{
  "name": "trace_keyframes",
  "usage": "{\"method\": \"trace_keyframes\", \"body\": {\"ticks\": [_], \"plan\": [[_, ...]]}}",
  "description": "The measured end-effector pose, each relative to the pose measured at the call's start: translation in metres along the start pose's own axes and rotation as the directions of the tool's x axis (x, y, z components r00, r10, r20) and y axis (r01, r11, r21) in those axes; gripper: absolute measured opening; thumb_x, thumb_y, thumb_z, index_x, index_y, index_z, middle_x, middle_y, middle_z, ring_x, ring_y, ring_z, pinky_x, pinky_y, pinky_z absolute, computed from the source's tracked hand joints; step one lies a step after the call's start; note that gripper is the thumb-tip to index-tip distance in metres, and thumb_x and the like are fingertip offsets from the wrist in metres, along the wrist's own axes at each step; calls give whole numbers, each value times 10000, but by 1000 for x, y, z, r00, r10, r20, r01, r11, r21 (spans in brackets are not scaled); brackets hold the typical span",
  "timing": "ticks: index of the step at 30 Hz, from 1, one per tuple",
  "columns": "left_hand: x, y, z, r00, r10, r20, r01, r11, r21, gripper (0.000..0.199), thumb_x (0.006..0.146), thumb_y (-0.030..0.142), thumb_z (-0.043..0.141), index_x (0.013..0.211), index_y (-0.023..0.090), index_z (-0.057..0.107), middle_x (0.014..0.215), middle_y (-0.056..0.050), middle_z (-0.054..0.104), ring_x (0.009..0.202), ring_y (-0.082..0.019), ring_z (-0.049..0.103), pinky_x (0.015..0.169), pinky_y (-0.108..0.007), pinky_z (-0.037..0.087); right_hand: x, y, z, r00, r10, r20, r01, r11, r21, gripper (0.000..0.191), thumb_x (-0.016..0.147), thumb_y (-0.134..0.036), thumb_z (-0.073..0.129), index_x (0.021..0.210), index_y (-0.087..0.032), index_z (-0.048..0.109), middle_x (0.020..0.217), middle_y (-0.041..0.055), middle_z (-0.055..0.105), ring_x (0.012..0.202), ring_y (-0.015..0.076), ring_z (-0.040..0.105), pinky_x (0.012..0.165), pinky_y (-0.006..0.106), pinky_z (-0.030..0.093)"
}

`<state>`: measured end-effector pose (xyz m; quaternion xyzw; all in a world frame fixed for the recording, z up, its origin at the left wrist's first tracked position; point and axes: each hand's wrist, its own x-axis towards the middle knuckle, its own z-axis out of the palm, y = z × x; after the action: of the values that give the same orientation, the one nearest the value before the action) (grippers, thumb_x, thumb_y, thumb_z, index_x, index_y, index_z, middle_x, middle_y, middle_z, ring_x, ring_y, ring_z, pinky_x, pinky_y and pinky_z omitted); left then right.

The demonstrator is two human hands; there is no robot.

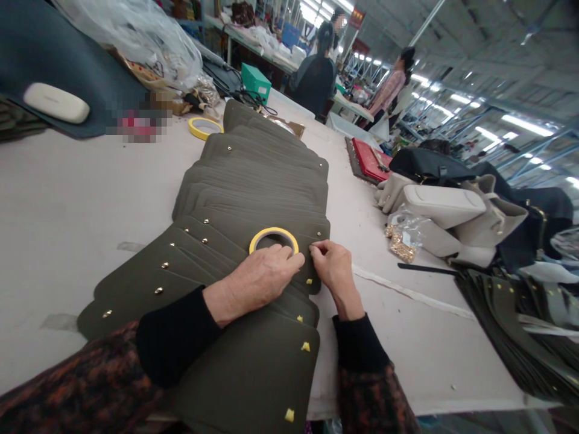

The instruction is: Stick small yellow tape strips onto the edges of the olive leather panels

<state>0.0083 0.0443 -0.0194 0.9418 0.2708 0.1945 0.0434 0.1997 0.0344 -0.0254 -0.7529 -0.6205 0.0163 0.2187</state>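
Dark olive panels [253,199] lie overlapped in a long fanned row down the table. Metal studs [165,266] show near their left ends, and small yellow tape pieces [306,346] sit on several right ends. My left hand [257,280] is closed on a yellow tape roll [274,231], which rests over the panels. Just right of it, my right hand [333,268] is pinched at the right edge of a panel; whatever is between its fingertips is too small to name.
Another yellow tape roll [195,128] lies behind the row, near a green box [256,83]. Pale bags [443,202], a bag of gold hardware [402,244] and stacked dark strips [506,325] are on the right. People [314,78] are in the background.
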Motion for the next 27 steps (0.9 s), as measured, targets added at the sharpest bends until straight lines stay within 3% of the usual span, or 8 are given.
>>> {"method": "trace_keyframes", "body": {"ticks": [2, 7, 11, 14, 19, 23, 27], "plan": [[-1, -2, 0, 1000, -20, -14, 19, 1000, -9, 157, 947, 165, 377, 909, 169, 529, 828, -39, 547, 768, -184, 543, 677, -304, 465, -2, 0, -7, 998, 33, 58, -35, 999, 31, 175, 784, -249, 572, 752, -205, 739, 712, 44, 736, 652, 189, 667, 623, 274, 463], [-1, -5, -1, 997, -46, -64, 39, 994, -104, 181, 968, 215, 375, 936, 176, 549, 813, -16, 574, 745, -142, 582, 661, -246, 477, -28, 4, -23, 959, -62, 276, 26, 991, 131, 176, 770, -235, 579, 671, -207, 721, 618, 14, 704, 575, 165, 636, 540, 250, 430], [-2, -6, -3, 985, -42, -167, -2, 968, -252, 185, 963, 238, 424, 1085, 187, 553, 940, -23, 667, 885, -135, 646, 798, -247, 519, -48, 1, -28, 993, -25, 111, -25, 905, 425, 180, 820, -277, 581, 887, -185, 721, 818, 39, 740, 712, 172, 670, 655, 280, 513], [-2, -7, -4, 976, -17, -215, -44, 960, -278, 370, 947, 224, 465, 1314, 192, 435, 1148, -53, 668, 991, -133, 658, 878, -248, 524, -55, -8, -31, 998, -65, -7, 58, 826, 561, 197, 846, -276, 586, 983, -184, 694, 897, 51, 730, 758, 161, 669, 683, 281, 535], [-2, -7, -3, 979, -25, -203, -26, 970, -242, 463, 924, 262, 521, 1352, 164, 376, 1208, -106, 643, 955, -161, 686, 805, -250, 560, -54, -22, -32, 946, -296, -132, 323, 818, 476, 185, 869, -194, 560, 1018, -199, 670, 953, 59, 706, 830, 156, 653, 733, 287, 538], [-3, -5, -4, 983, 4, -184, -47, 972, -230, 436, 921, 272, 532, 1312, 161, 376, 1114, -94, 676, 877, -168, 701, 733, -244, 559, -52, -23, -31, 907, -388, -165, 421, 818, 392, 158, 882, -166, 528, 958, -202, 662, 909, 55, 702, 829, 153, 648, 751, 292, 537], [-3, -4, -7, 990, 43, -132, -78, 959, -273, 314, 949, 227, 461, 1253, 172, 400, 1087, -66, 664, 930, -160, 677, 774, -250, 532, -52, -24, -30, 880, -435, -189, 474, 830, 295, 169, 868, -134, 500, 829, -205, 648, 798, 28, 694, 740, 136, 643, 714, 268, 525]]}}
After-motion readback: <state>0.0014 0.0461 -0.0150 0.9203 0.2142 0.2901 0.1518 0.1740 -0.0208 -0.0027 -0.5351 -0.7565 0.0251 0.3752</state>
